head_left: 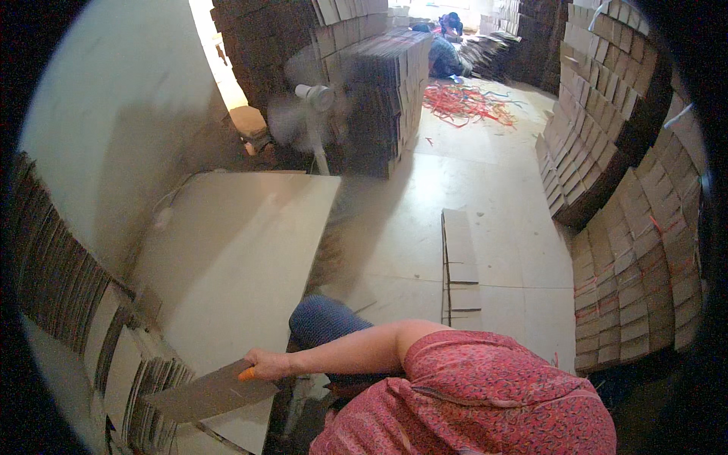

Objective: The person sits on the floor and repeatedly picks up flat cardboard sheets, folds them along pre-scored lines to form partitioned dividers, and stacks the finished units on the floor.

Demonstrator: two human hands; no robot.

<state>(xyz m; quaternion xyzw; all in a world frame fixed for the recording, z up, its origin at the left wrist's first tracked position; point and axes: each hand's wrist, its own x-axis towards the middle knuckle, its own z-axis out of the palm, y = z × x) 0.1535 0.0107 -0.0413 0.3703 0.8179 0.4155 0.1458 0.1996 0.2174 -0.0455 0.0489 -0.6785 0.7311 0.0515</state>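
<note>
My right arm (356,350), bare below a red patterned sleeve, reaches across to the left. My right hand (265,365) is closed on the near end of a flat brown cardboard piece (208,394). A small orange thing (246,374) shows at its fingers; I cannot tell what it is. The cardboard's far end lies over a row of upright cardboard pieces (155,379) at the lower left. Beyond the hand is a large pale board (235,243). My left hand is out of sight.
Tall cardboard stacks (599,129) line the right, with another stack (387,98) beyond a blurred fan (315,95). Flat cardboard (460,246) lies on the floor. Red and blue strips (470,105) are strewn near another person (447,53) at the back.
</note>
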